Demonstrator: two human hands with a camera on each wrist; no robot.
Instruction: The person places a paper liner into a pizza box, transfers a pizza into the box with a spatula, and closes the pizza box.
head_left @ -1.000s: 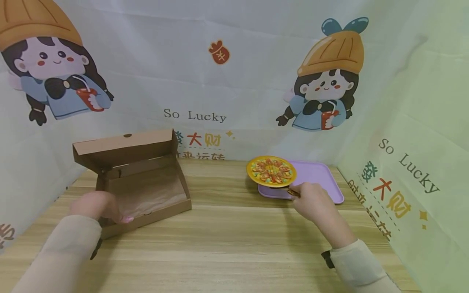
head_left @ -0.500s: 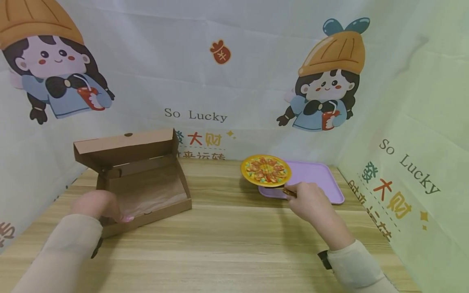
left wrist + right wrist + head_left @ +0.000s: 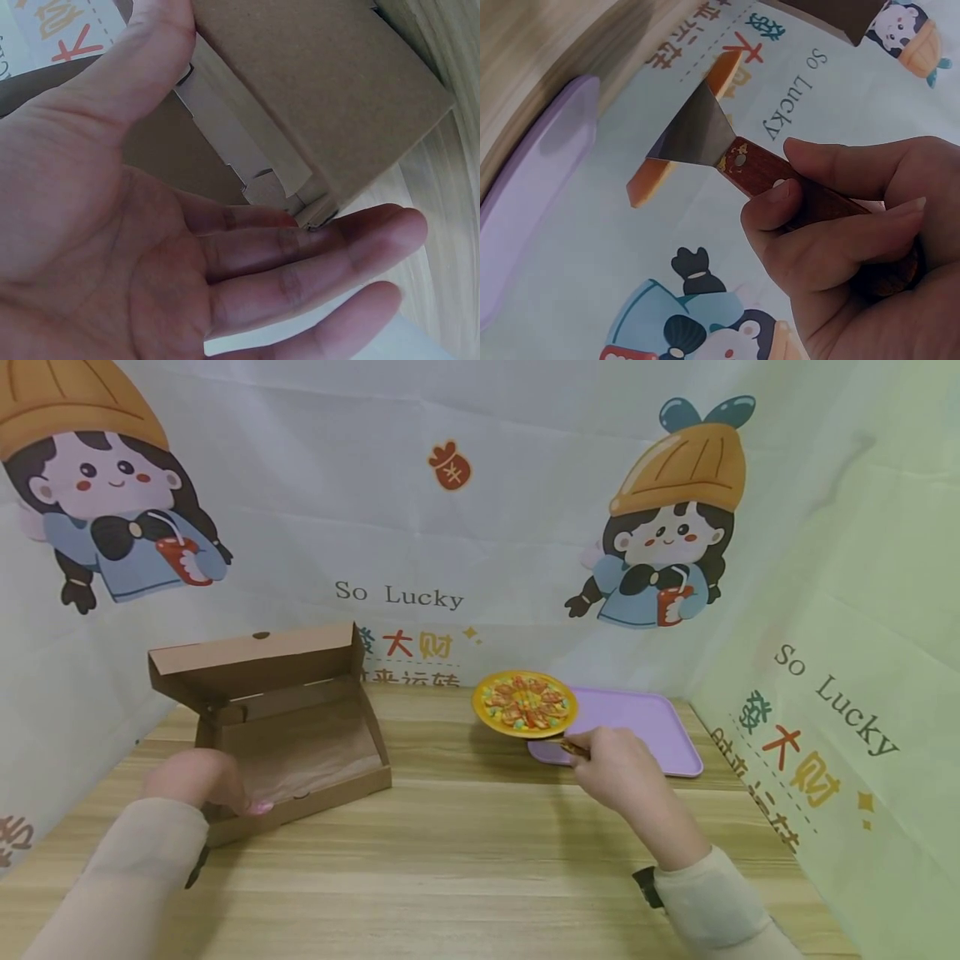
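My right hand [image 3: 621,770] grips the dark wooden handle of a metal-bladed spatula [image 3: 787,184]. A toy pizza [image 3: 525,703] with a yellow rim lies on the blade, above the left end of a purple tray [image 3: 637,731]. From the right wrist, the pizza shows as a thin orange edge [image 3: 649,181] behind the blade. On the left, a brown cardboard pizza box [image 3: 300,735] stands with its lid raised. My left hand [image 3: 198,781] rests at its near left corner, thumb by the front wall. In the left wrist view, the fingers [image 3: 300,277] stretch out fairly straight along the cardboard.
Everything stands on a wooden table [image 3: 450,860]. A printed cloth backdrop [image 3: 487,543] rises behind it and along both sides. The box lid [image 3: 258,656] leans back close to that cloth.
My right hand has moved left, carrying the spatula and pizza partly off the area over the tray. The left hand and the box stay where they were.
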